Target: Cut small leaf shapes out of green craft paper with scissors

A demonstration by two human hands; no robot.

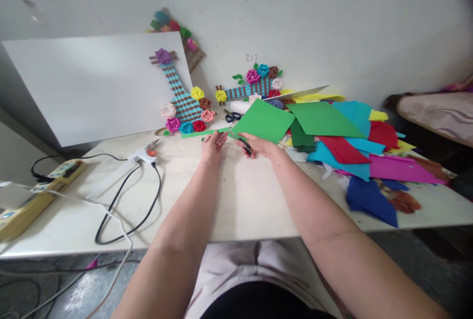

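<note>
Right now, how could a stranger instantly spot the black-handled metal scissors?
On the long off-white table, find the left of two large green sheets. Just in front, the person's bare right hand holds the metal scissors with black handles. The neighbouring scissors with dark blue handles lie unheld farther back.

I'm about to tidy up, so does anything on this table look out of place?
Yes: on the right, the coloured craft sheets lie in a jumbled heap, not stacked; on the left, a white cable trails loosely over the front edge of the table. I see nothing spilled.
</note>
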